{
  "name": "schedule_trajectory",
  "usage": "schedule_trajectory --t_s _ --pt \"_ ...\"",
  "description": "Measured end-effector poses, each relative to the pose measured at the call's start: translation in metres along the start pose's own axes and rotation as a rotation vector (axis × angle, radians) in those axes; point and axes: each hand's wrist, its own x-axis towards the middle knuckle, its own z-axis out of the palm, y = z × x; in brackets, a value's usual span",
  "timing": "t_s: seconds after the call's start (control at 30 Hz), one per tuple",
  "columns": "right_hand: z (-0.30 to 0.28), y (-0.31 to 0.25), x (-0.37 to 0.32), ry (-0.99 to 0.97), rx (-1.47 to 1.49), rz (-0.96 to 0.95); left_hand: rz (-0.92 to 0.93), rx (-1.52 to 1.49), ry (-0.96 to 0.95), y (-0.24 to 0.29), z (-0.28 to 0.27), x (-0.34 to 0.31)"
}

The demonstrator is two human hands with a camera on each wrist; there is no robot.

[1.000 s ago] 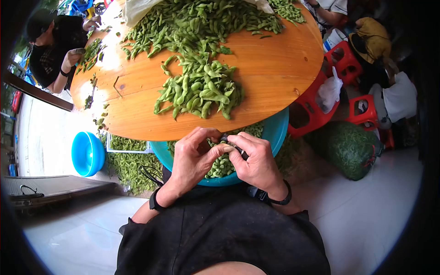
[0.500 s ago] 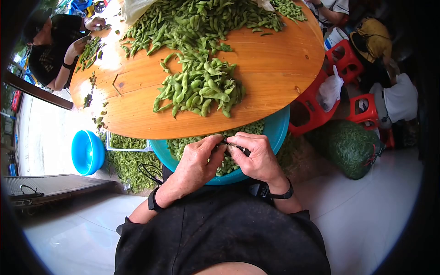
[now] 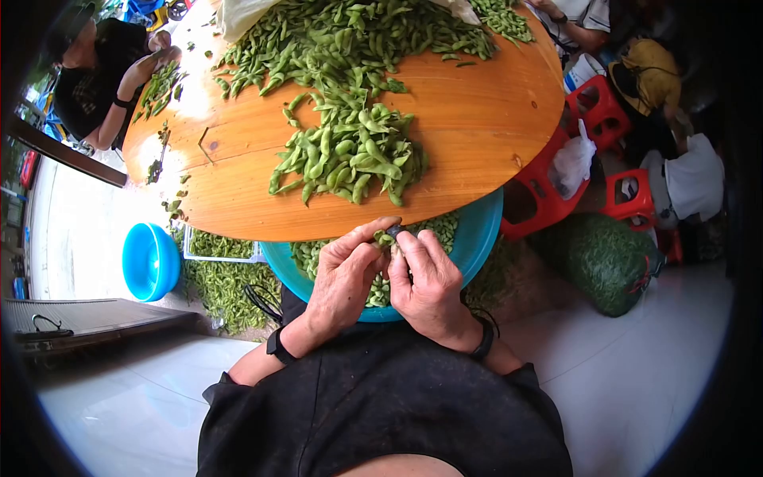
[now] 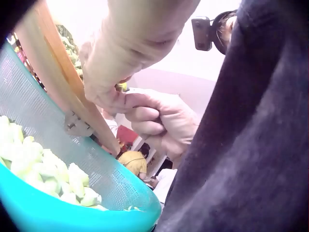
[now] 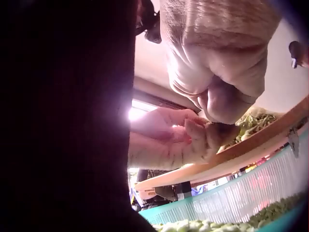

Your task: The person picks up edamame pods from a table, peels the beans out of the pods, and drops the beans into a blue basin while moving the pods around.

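Left hand (image 3: 343,274) and right hand (image 3: 433,282) both had fingers (image 3: 415,253) pinching one green pod (image 3: 385,238) between them. Just below the fingers sat a turquoise basket (image 3: 486,226) of shelled beans (image 3: 308,256); past them, loads more pods (image 3: 350,159) were heaped on the tabletop (image 3: 477,135).

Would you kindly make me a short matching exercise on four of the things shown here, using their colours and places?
Column one:
1. bean pod
2. basket
3. stools
4. sack

Column two:
A. dark green, on the floor
B. held between the left hand and the right hand
C. red, beside the table
D. turquoise, with shelled beans inside

Right pairs: 1-B, 2-D, 3-C, 4-A.
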Motion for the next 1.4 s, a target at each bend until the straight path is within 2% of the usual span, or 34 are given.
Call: schedule_trajectory --t_s 0.07,0.13,0.2,0.33,0.4,0.5,0.57,0.7,0.77,0.83,0.9,0.93,1.03,1.07,1.1,1.17,1.23,1.33,1.4 --pt "0.000 0.001 0.001 -0.013 0.007 0.023 -0.103 -0.193 0.050 0.004 0.008 0.002" --pt "0.000 0.001 0.001 -0.028 0.012 0.047 -0.117 -0.196 0.047 0.004 0.010 0.003" --pt "0.001 0.000 0.001 0.015 -0.020 -0.033 -0.131 -0.199 0.045 0.001 0.008 0.003" --pt "0.003 -0.001 0.003 0.068 0.002 -0.052 -0.104 -0.258 0.015 -0.006 -0.003 0.004" --pt "0.000 0.002 0.004 0.042 0.094 0.029 -0.108 -0.290 -0.027 -0.006 -0.006 0.005" --pt "-0.003 0.004 0.004 0.015 0.125 0.064 -0.086 -0.281 -0.076 -0.008 -0.007 0.004" --pt "0.000 0.005 0.003 0.041 0.094 0.030 -0.050 -0.090 -0.053 -0.006 -0.009 0.001" --pt "-0.004 0.008 0.007 0.004 0.219 0.103 -0.035 -0.103 -0.105 -0.005 -0.011 0.000" --pt "-0.007 0.011 0.007 -0.012 0.272 0.147 -0.032 0.078 -0.042 -0.002 -0.003 -0.002" --pt "-0.011 0.014 0.007 -0.095 0.392 0.182 -0.057 0.065 -0.041 0.002 -0.005 -0.002" --pt "-0.026 0.012 0.010 -0.277 0.816 0.581 -0.083 0.051 -0.041 0.008 -0.010 -0.002" --pt "-0.029 0.015 0.009 -0.302 0.970 0.700 -0.133 0.095 -0.084 0.013 -0.013 -0.001" --pt "-0.027 0.023 0.007 -0.321 1.086 0.801 -0.203 0.150 -0.123 0.020 -0.013 -0.001" --pt "-0.028 0.024 0.007 -0.332 1.113 0.823 -0.208 0.091 -0.073 0.019 -0.009 -0.002" --pt "-0.027 0.021 0.008 -0.333 1.114 0.823 -0.212 0.031 -0.022 0.018 -0.008 -0.002" --pt "-0.024 0.012 0.011 -0.250 0.844 0.648 -0.183 -0.027 -0.027 0.013 -0.010 -0.002" --pt "-0.019 0.012 0.014 -0.195 0.561 0.295 -0.156 -0.085 -0.034 0.007 -0.012 -0.002" --pt "-0.017 0.010 0.012 -0.175 0.467 0.194 -0.103 -0.169 0.020 0.000 -0.013 -0.005" --pt "-0.013 0.015 0.011 -0.102 0.444 0.098 -0.075 -0.216 -0.058 -0.002 -0.015 -0.006"
